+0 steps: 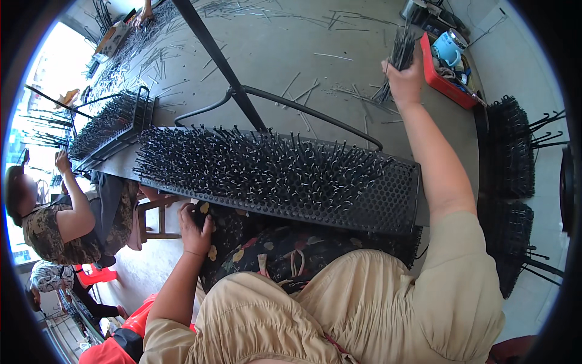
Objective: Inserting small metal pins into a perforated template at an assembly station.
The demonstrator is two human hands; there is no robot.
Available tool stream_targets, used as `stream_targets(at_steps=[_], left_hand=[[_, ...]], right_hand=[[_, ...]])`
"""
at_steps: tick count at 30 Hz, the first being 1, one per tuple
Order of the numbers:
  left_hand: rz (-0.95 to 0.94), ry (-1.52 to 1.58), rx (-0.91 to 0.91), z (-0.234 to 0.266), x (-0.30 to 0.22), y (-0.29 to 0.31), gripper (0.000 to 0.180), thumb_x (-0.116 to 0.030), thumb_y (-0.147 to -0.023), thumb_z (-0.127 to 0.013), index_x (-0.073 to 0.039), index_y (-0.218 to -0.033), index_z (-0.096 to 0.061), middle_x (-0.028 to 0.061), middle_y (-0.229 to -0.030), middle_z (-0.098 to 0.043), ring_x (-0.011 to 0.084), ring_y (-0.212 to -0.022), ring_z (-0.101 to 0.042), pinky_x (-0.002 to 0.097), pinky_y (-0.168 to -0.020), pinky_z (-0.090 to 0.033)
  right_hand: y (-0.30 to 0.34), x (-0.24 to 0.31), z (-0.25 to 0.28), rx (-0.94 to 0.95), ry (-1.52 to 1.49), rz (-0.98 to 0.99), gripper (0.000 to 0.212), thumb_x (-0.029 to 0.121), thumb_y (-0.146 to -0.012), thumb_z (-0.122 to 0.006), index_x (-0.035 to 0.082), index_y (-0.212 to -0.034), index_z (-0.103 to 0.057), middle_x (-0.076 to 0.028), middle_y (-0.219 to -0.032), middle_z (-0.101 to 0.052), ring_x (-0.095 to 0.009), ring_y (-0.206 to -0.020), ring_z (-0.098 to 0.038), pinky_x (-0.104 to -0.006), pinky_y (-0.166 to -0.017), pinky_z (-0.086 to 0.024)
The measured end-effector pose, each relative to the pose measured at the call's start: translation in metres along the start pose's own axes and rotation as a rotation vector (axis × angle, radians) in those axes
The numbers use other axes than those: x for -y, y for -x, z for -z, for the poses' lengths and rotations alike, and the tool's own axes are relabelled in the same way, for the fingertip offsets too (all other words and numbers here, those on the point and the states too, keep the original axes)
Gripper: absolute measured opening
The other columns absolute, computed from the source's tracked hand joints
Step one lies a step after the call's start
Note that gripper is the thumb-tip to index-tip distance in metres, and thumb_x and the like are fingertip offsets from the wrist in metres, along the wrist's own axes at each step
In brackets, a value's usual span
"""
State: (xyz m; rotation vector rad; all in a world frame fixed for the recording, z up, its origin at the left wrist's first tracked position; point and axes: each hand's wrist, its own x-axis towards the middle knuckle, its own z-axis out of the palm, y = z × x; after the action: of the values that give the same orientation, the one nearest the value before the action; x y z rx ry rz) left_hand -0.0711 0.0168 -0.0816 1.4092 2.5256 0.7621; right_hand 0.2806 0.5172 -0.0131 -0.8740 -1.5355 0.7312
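Observation:
My right hand (pixel 407 82) reaches to the far right of the table and is closed around a bundle of thin grey metal rods (pixel 402 48). The bundle stands roughly upright over the tabletop. In front of me, a long black perforated rack (pixel 397 197) is packed with short black rods with shiny ends (pixel 254 161); rows of bare holes show at its right end. My left hand (pixel 195 233) lies on the dark flowered cloth (pixel 233 242) over my lap, just below the rack's near left edge. Its thumb stands apart from the fingers, and it holds nothing visible.
A black metal frame (pixel 236 91) rises behind the rack. Loose rods (pixel 300 91) litter the grey table (pixel 273 51). A red tray (pixel 445 85) holds a blue mug (pixel 450 47). Filled racks (pixel 512 148) stand at right. A co-worker (pixel 76 218) sits at left beside another rack (pixel 115 124).

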Motion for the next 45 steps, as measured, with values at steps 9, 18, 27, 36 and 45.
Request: stream_targets(at_steps=[9, 18, 27, 36, 45], left_hand=[[-0.05, -0.048, -0.015, -0.004, 0.004, -0.003, 0.044, -0.02, -0.083, -0.066, 0.001, -0.118, -0.048, 0.0193, -0.122, -0.05, 0.0353, -0.109, -0.052, 0.0417, -0.094, -0.043], [-0.043, -0.041, -0.041, -0.005, -0.004, -0.005, 0.048, -0.022, -0.08, -0.067, 0.002, -0.118, -0.048, 0.0215, -0.117, -0.05, 0.0393, -0.109, -0.051, 0.0434, -0.096, -0.042], [-0.015, -0.024, 0.01, -0.005, -0.007, -0.01, 0.053, -0.02, -0.08, -0.068, 0.002, -0.123, -0.046, 0.0213, -0.118, -0.048, 0.0381, -0.11, -0.05, 0.043, -0.096, -0.042], [-0.016, -0.064, -0.051, 0.0, -0.016, -0.008, 0.056, -0.019, -0.08, -0.068, 0.002, -0.126, -0.043, 0.0206, -0.124, -0.044, 0.0366, -0.11, -0.049, 0.0407, -0.095, -0.043], [-0.025, -0.024, -0.029, -0.002, -0.008, -0.011, 0.054, -0.019, -0.08, -0.068, 0.003, -0.124, -0.044, 0.0202, -0.118, -0.049, 0.0359, -0.107, -0.05, 0.0418, -0.093, -0.043]], right_hand=[[0.013, -0.005, -0.002, 0.122, 0.044, -0.251, 0.04, -0.002, -0.078, -0.074, 0.002, -0.109, -0.051, -0.004, -0.085, -0.065, -0.011, -0.07, -0.063, -0.0269, -0.065, -0.052], [0.012, -0.011, 0.008, 0.078, -0.07, 0.101, 0.059, -0.004, -0.076, -0.074, 0.001, -0.126, -0.041, -0.007, -0.087, -0.066, -0.015, -0.083, -0.067, -0.0271, -0.078, -0.054], [-0.023, -0.012, 0.001, 0.118, 0.276, -0.029, 0.054, 0.0, -0.077, -0.073, -0.002, -0.123, -0.046, -0.008, -0.087, -0.065, -0.016, -0.075, -0.068, -0.0272, -0.072, -0.055], [-0.04, -0.02, 0.003, 0.07, 0.33, -0.057, 0.065, 0.002, -0.073, -0.074, 0.001, -0.13, -0.045, -0.009, -0.096, -0.062, -0.014, -0.07, -0.063, -0.0275, -0.066, -0.053], [-0.012, -0.07, 0.007, 0.131, 0.247, -0.066, 0.065, 0.013, -0.069, -0.078, 0.004, -0.127, -0.049, -0.006, -0.097, -0.066, -0.013, -0.081, -0.065, -0.0301, -0.075, -0.053]])
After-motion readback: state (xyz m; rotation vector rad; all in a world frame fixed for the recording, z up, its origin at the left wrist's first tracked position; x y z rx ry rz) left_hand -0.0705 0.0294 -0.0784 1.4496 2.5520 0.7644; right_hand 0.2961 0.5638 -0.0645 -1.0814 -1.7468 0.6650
